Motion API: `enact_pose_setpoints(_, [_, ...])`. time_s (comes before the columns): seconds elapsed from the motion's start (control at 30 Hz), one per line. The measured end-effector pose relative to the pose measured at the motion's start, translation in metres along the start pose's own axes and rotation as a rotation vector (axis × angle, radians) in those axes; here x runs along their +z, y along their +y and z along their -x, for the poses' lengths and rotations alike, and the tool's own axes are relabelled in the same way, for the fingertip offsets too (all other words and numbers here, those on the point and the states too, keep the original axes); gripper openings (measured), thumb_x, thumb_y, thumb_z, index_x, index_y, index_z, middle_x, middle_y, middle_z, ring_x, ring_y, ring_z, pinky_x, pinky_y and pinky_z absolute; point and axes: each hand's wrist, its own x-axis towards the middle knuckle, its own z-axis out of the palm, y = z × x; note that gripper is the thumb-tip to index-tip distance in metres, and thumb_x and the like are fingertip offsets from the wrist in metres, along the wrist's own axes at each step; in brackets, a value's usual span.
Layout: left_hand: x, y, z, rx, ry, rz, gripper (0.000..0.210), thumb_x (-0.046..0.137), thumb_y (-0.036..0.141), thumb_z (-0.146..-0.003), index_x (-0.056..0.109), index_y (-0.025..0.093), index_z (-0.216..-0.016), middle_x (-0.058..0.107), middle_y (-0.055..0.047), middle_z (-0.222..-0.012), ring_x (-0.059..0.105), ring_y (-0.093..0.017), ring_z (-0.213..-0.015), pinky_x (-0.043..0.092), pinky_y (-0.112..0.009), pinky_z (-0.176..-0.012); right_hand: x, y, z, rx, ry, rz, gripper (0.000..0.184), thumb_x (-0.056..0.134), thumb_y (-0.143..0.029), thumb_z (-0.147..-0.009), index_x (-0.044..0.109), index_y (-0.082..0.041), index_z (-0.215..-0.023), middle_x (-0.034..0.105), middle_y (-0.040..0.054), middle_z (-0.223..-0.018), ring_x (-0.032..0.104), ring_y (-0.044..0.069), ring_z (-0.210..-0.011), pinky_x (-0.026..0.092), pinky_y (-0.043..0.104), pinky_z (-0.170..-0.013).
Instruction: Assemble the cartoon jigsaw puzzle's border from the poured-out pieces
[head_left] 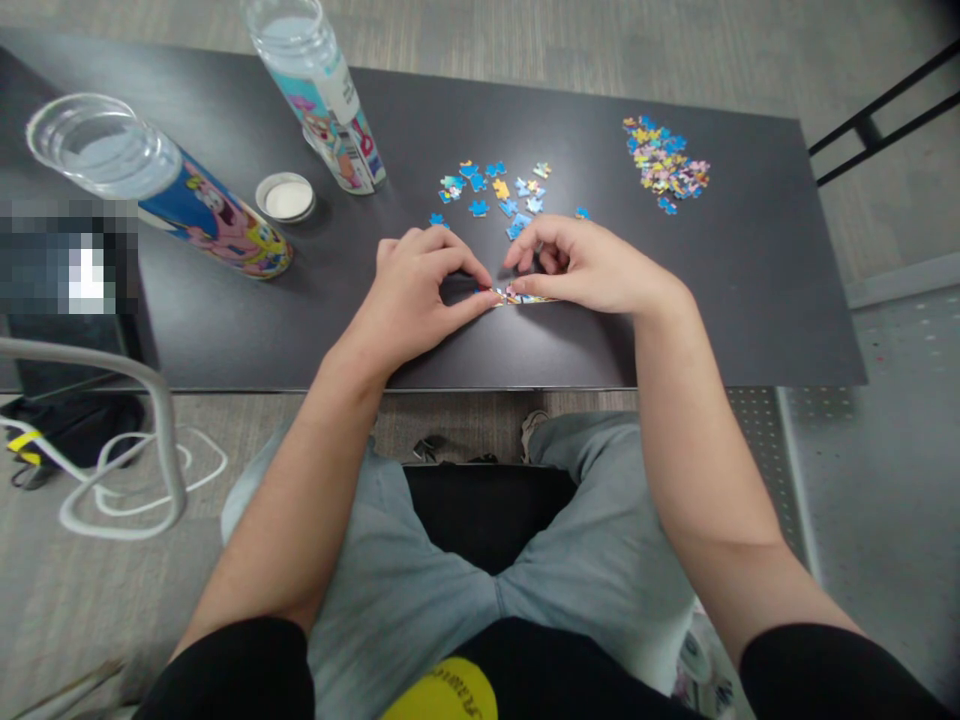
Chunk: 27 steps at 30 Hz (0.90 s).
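While both hands are resting on the dark surface (pixel 750 300), the joined puzzle strip (pixel 517 296) is lying between them, its ends pinched by the left hand (pixel 420 295) and right hand (pixel 592 270). Loose blue pieces (pixel 495 188) are lying just beyond the knuckles.

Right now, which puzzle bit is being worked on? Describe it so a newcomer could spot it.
On the dark table, look to the near middle, where the left hand and right hand meet. Pinched between their fingertips lies a short joined strip of puzzle pieces. Unlike the loose blue pieces just beyond and the mixed heap at far right, it is assembled and touched by both hands.
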Motion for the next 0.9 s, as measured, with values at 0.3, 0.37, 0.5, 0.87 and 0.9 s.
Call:
enact_pose_setpoints(0.3, [-0.001,-0.001,0.000,0.003,-0.007,0.003,0.014,0.096,0.046,-0.110,0.095,0.034,-0.119,0.088,-0.008,-0.139,0.073,-0.042,-0.142,0.047,-0.066,-0.134,-0.004,0.000,0.002,-0.080,-0.068,0.154,0.034,0.110,-0.045,-0.092,0.092,-0.028,-0.116,0.066,0.0046,-0.113,0.059,0.027,-0.102,0.056,0.042,-0.093])
enact_pose_setpoints(0.37, [-0.001,0.000,0.000,-0.002,-0.009,0.001,0.012,0.096,0.043,-0.110,0.095,0.035,-0.119,0.088,-0.008,-0.141,0.074,-0.042,-0.143,0.047,-0.066,-0.134,-0.003,0.000,0.002,-0.080,-0.067,0.153,0.032,0.110,-0.045,-0.093,0.092,-0.029,-0.114,0.065,0.0044,-0.112,0.058,0.027,-0.101,0.056,0.042,-0.094])
enact_pose_setpoints(0.5, [-0.001,0.001,-0.001,-0.011,-0.019,-0.009,0.012,0.097,0.039,-0.110,0.096,0.033,-0.120,0.087,-0.008,-0.142,0.073,-0.042,-0.144,0.044,-0.066,-0.135,-0.002,0.001,0.000,-0.079,-0.065,0.156,0.035,0.112,-0.048,-0.092,0.090,-0.029,-0.112,0.065,0.0039,-0.109,0.058,0.027,-0.101,0.056,0.043,-0.093])
enact_pose_setpoints(0.87, [0.003,0.009,0.002,0.008,-0.003,-0.031,0.020,0.091,0.042,-0.114,0.093,0.035,-0.133,0.084,-0.010,-0.147,0.071,-0.044,-0.144,0.043,-0.066,-0.134,-0.025,0.001,0.023,0.044,0.063,0.066,0.041,0.113,-0.058,-0.091,0.089,-0.030,-0.109,0.076,0.0052,-0.109,0.059,0.024,-0.090,0.050,0.042,-0.080])
enact_pose_setpoints(0.9, [0.004,0.011,0.001,0.012,-0.004,-0.035,0.021,0.091,0.042,-0.114,0.093,0.035,-0.134,0.084,-0.010,-0.147,0.071,-0.044,-0.145,0.043,-0.067,-0.134,-0.025,0.002,0.024,0.050,0.065,0.061,0.041,0.112,-0.059,-0.093,0.088,-0.029,-0.107,0.076,0.0050,-0.107,0.059,0.024,-0.088,0.049,0.042,-0.078])
